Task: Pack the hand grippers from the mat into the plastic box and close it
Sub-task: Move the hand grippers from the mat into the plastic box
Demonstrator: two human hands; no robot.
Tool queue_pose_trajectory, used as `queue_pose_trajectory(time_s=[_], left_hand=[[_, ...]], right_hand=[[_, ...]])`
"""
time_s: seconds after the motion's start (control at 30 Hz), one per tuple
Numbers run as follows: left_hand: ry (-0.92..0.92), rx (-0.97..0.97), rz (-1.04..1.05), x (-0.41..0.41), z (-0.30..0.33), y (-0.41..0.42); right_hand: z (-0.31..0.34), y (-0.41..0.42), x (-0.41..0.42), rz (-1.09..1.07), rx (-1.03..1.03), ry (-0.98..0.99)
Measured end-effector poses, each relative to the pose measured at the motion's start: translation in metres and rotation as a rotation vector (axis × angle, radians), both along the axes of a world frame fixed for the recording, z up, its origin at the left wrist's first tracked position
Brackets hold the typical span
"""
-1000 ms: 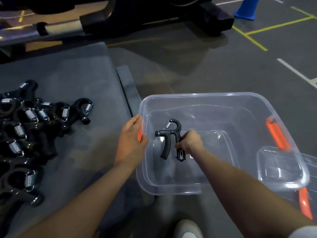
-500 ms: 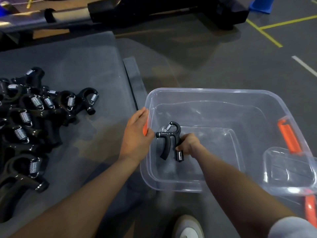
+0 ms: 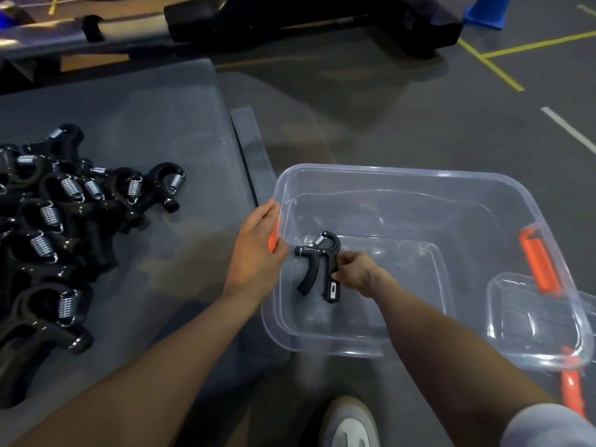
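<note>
A clear plastic box (image 3: 403,179) with orange latches stands on the floor to the right of the grey mat (image 3: 154,130). Inside it, near its left wall, is one black hand gripper (image 3: 317,264) with a steel spring. My right hand (image 3: 356,274) is low in the box, fingers closed on that gripper's right handle. My left hand (image 3: 254,253) grips the box's left rim over the orange latch. A pile of black hand grippers (image 3: 61,227) lies on the left part of the mat.
The clear lid (image 3: 532,317) with an orange latch lies against the box's right side. A black exercise machine base (image 3: 290,17) spans the floor behind. My white shoe (image 3: 350,424) is just in front of the box. A blue cone (image 3: 487,11) stands far right.
My right hand has lowered the hand gripper a little deeper into the box. The view has shifted slightly; my left hand stays on the rim.
</note>
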State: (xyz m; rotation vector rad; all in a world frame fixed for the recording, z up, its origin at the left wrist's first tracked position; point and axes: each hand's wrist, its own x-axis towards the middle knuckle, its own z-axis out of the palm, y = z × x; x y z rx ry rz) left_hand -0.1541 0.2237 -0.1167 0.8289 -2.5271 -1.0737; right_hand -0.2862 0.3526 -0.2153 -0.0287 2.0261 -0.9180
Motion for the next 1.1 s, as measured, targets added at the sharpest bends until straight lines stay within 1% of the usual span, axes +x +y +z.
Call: queue_pose_trajectory(time_s=[0.13, 0.2, 0.3, 0.43, 0.57, 0.67, 0.73, 0.8, 0.9, 1.03, 1.1], left_hand=[[-0.049, 0.021, -0.026, -0.005, 0.002, -0.003], [-0.076, 0.02, -0.06, -0.004, 0.006, -0.007], [-0.103, -0.034, -0.077, 0.005, 0.019, -0.017], [-0.137, -0.079, -0.012, 0.042, 0.042, -0.036], [-0.196, -0.085, 0.07, 0.1, 0.061, -0.064], [-0.248, -0.107, 0.13, 0.151, 0.068, -0.089], [-0.286, -0.125, 0.171, 0.185, 0.068, -0.104], [-0.32, -0.133, 0.211, 0.216, 0.065, -0.117], [-0.353, -0.14, 0.262, 0.256, 0.057, -0.133], [-0.398, -0.163, 0.292, 0.29, 0.045, -0.147], [-0.423, -0.161, 0.291, 0.297, 0.04, -0.152]], right_hand=[[0.032, -0.001, 0.0, -0.117, -0.163, 0.126], [0.052, -0.004, 0.001, -0.099, -0.204, 0.199], [0.092, -0.014, 0.011, -0.056, -0.227, 0.281], [0.151, -0.042, 0.033, 0.075, -0.247, 0.369], [0.184, -0.085, 0.074, 0.265, -0.187, 0.4], [0.188, -0.123, 0.119, 0.344, -0.198, 0.325], [0.18, -0.146, 0.153, 0.452, -0.158, 0.321], [0.167, -0.165, 0.185, 0.538, -0.149, 0.282], [0.142, -0.189, 0.222, 0.643, -0.095, 0.3], [0.127, -0.21, 0.25, 0.606, -0.116, 0.265], [0.124, -0.217, 0.259, 0.58, -0.163, 0.201]])
